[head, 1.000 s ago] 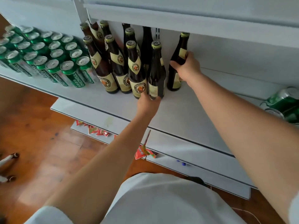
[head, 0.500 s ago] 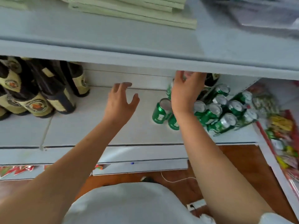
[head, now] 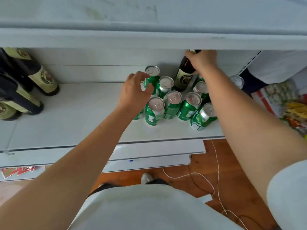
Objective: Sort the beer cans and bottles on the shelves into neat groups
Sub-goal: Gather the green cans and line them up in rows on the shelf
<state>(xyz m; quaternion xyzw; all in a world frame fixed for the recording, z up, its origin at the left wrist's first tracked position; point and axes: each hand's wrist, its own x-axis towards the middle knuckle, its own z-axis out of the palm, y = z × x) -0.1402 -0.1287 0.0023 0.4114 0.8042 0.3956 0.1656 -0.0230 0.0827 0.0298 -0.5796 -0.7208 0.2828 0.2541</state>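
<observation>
While the right hand (head: 201,61) now clamps its fingers round the neck of a brown beer bottle (head: 184,74) standing at the back of the green beer cans (head: 172,100), half a second ago it was only reaching in over them. The left hand (head: 134,90) has moved across from bare shelf (head: 74,117) and hovers with fingers apart beside the rear can (head: 152,77), holding nothing. The stray bottle looks bound for the bottle group (head: 25,83) well apart at left. Labels are cream with a round emblem; the cans' white lettering is unreadable.
</observation>
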